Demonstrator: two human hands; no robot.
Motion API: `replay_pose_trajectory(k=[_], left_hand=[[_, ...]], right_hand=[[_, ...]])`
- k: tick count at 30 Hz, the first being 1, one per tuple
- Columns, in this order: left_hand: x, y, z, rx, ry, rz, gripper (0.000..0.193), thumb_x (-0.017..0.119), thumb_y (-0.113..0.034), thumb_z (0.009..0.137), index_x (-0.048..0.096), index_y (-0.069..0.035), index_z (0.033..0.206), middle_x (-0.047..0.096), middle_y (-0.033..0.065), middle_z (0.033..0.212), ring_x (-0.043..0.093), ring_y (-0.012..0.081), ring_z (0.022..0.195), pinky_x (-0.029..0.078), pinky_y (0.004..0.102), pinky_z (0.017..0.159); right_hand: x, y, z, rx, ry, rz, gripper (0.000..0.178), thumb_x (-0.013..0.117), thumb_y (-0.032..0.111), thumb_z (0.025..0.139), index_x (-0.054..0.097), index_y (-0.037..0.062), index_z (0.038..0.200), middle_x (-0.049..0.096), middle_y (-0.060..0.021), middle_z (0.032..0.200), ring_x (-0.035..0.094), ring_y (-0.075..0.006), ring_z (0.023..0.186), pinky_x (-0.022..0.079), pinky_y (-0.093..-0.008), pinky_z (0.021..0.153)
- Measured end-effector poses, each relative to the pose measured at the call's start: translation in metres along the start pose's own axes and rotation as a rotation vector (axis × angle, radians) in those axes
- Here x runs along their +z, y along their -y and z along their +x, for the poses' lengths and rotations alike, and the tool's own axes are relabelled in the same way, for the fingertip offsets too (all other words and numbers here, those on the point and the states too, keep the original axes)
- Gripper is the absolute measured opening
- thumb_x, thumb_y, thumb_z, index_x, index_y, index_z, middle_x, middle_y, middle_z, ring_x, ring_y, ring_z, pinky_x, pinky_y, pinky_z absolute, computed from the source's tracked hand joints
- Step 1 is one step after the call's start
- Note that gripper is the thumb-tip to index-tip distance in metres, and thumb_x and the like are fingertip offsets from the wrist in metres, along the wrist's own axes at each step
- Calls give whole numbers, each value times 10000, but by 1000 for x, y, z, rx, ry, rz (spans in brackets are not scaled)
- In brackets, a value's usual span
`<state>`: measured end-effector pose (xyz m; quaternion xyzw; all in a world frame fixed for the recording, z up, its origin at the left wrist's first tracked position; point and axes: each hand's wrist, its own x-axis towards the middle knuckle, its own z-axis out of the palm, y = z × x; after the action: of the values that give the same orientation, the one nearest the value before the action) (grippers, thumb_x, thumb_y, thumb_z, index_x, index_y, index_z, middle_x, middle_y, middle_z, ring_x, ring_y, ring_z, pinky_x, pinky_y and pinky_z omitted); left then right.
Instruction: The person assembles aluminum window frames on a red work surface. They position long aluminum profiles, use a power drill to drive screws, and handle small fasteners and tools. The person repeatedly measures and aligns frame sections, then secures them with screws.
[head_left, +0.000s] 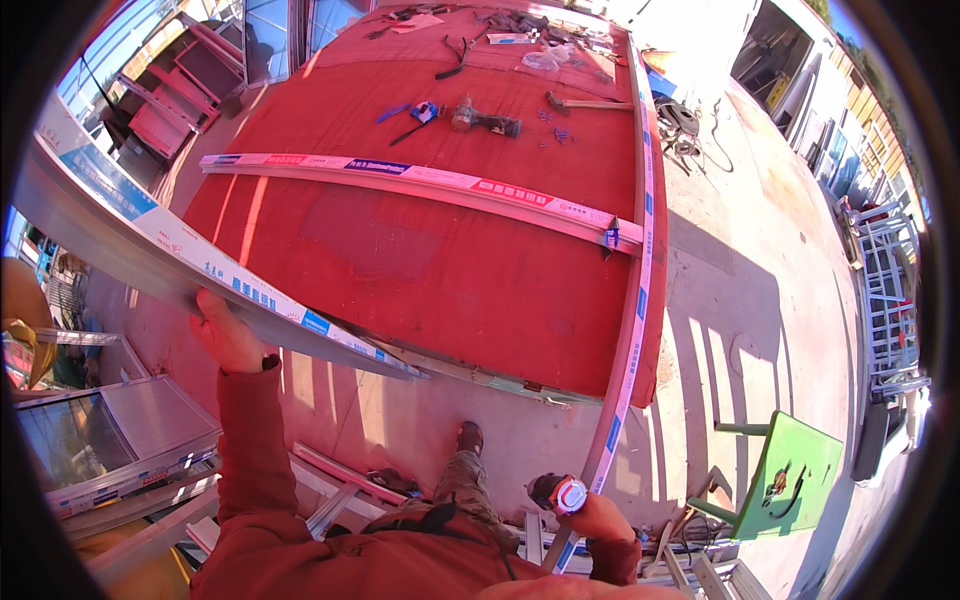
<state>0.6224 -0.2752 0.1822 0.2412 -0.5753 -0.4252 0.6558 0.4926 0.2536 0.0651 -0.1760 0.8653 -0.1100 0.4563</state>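
Observation:
My left hand (228, 335) is closed around the lower edge of a long aluminium profile (180, 240) with a white and blue protective film. This profile slants from the upper left towards the table's near edge. Low on the right, my right hand (600, 520) is closed on a small round red-and-white thing (570, 495); its exact kind is unclear. That hand lies over the near end of a second long profile (634, 330), which runs along the table's right side. A third profile (420, 185) lies across the red table (400, 260), its right end meeting the second one.
On the table lie a hammer (590, 103), a power tool (485, 121), blue-handled pliers (420, 112) and scattered small blue pieces. A green stool (790, 475) with small tools stands at right. Framed panels (110, 430) and metal lengths crowd the lower left. A ladder (890, 290) lies far right.

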Motion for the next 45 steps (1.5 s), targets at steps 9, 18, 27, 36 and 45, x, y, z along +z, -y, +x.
replay_pose_trajectory(k=[9, 18, 27, 36, 45], left_hand=[[-60, 9, 52, 35, -153, -42, 621, 627, -526, 886, 527, 5, 1194, 600, 64, 1034, 576, 151, 912, 472, 316, 815], [-248, -23, 133, 177, -583, 196, 514, 597, -472, 926, 590, 19, 1078, 608, 66, 1009, 558, 144, 893, 458, 316, 794], [-393, -16, 254, 412, -795, 358, 673, 644, -526, 873, 517, 30, 1230, 572, 94, 1161, 543, 166, 1011, 425, 340, 893], [-537, 43, 384, 418, -945, 538, 611, 555, -532, 912, 548, 41, 1125, 585, 128, 1092, 563, 190, 976, 468, 356, 854], [-644, 122, 590, 311, -1044, 502, 723, 554, -585, 888, 448, -8, 1311, 528, 133, 1217, 545, 256, 1044, 501, 423, 858]], right_hand=[[-45, 88, 39, -71, 259, -280, 427, 726, 375, 720, 704, 82, 1031, 695, -184, 959, 651, -371, 940, 512, -412, 804], [-36, 329, 125, -485, 199, -471, 379, 719, 341, 725, 697, 84, 1003, 694, -162, 938, 651, -358, 931, 517, -410, 772], [52, 589, 166, -726, 283, -488, 381, 696, 352, 767, 684, 91, 1045, 685, -188, 946, 647, -374, 935, 518, -418, 748], [103, 849, 214, -797, 113, -445, 397, 725, 353, 755, 682, 64, 1023, 674, -205, 939, 634, -387, 946, 509, -422, 769], [160, 1103, 323, -771, -141, -184, 370, 693, 234, 763, 645, 40, 1075, 680, -204, 932, 656, -366, 949, 502, -395, 794]])
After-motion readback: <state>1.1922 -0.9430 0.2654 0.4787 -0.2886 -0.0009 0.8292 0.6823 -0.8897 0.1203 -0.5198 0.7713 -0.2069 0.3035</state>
